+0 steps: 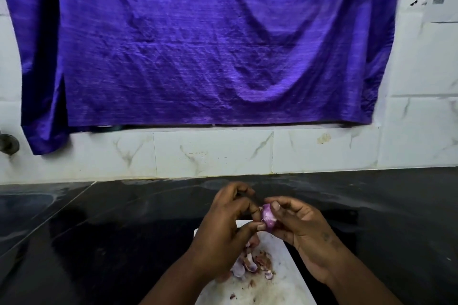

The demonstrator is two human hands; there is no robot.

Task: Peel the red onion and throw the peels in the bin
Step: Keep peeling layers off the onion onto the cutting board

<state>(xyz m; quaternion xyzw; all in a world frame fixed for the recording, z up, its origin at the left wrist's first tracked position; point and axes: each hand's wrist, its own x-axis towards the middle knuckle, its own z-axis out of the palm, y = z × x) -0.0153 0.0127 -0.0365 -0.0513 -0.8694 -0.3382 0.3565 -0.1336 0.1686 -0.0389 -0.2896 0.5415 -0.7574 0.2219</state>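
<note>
A small red onion point(267, 216), pale purple, is held above the white cutting board point(285, 277). My right hand point(304, 233) grips it from the right with thumb on top. My left hand point(223, 228) pinches its left side with thumb and fingertips. Several loose onion peels point(250, 264) lie in a heap on the board under my left wrist. No bin is in view.
The board lies on a black stone counter point(99, 242). A white marble-tiled wall point(213, 153) runs behind it, with a large purple cloth point(198, 44) hanging over it. A metal fitting point(8, 143) sticks out at the far left.
</note>
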